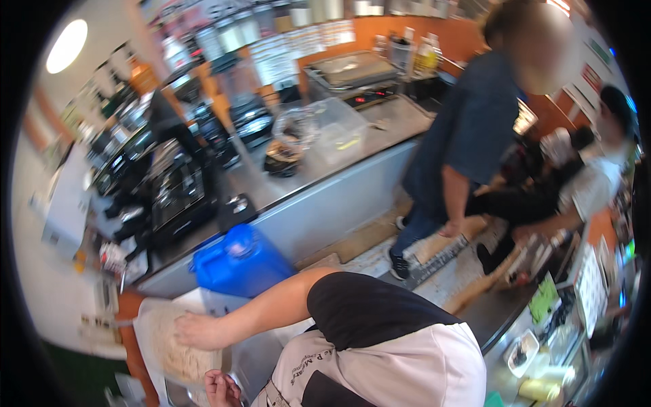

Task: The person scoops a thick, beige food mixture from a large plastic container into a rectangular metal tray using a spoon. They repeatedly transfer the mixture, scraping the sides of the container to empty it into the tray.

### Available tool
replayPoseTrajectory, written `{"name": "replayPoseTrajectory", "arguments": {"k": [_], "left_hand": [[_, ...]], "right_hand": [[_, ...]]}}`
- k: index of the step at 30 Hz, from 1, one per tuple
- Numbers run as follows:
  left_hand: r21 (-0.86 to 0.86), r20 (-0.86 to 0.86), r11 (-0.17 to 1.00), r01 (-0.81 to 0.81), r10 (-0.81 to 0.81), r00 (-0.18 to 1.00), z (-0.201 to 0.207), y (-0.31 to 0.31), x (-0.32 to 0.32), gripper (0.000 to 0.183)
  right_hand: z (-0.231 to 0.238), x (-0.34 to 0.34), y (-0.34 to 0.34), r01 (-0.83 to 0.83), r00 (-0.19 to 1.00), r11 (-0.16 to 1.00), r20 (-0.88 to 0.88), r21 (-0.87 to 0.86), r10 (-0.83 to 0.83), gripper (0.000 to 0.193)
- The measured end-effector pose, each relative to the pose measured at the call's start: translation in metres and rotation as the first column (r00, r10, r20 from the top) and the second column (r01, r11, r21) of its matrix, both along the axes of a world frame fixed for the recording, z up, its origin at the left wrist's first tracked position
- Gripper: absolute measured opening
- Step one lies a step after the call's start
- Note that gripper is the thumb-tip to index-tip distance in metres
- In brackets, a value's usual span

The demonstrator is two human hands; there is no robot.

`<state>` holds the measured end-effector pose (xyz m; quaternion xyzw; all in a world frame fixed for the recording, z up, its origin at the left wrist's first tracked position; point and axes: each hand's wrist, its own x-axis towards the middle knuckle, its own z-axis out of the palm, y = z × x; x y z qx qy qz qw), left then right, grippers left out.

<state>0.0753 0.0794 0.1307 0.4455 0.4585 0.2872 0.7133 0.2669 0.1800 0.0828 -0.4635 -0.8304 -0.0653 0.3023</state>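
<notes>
Right hand (196, 332), half open and palm down, set into the flour (165, 342) (a pale, powdery mass) at the lower left; the fingertips are sunk or hidden, so whether they grip any of it cannot be told. The translucent tub (141, 334) holds this mass close before the worker's body, presumably so that the bare forearm can reach in from above, and its raised wall would keep loose powder from spilling. Above it, toward the back, a black appliance (180, 183) occupies the end of the counter (315, 169). Left hand (221, 389), just beside the tub's near side, is turned partly upward with fingers loosely curled and nothing visible in its grasp; it seems kept out of the right arm's way. Next, a blue jug (244, 261) stands upright just beyond the tub, perhaps low because of its bulk. Along the counter follow a clear bag (298, 127), a clear box (339, 129) and, behind them, a flat-topped cooker (352, 71), likely set back to leave the front edge for working. Farther right, a co-worker in a dark shirt (468, 122) stands in the aisle, one arm hanging; beyond, a second in white (593, 186) leans toward the opposite bench.
</notes>
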Motion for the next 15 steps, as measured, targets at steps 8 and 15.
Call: {"name": "replayPoseTrajectory", "arguments": {"k": [8, 15], "left_hand": [[-0.036, -0.082, 0.845, 0.533, -0.534, 0.842, -0.101, 0.021, 0.168, 0.029], [-0.157, -0.604, 0.443, 0.883, -0.750, 0.270, -0.268, -0.017, 0.271, 0.031]], "right_hand": [[-0.064, 0.266, -0.172, 0.401, 0.677, 0.712, -0.337, -0.577, -0.654, 0.039], [-0.303, 0.282, -0.444, -0.272, 0.529, -0.060, -0.097, -0.960, -0.843, 0.079]]}}
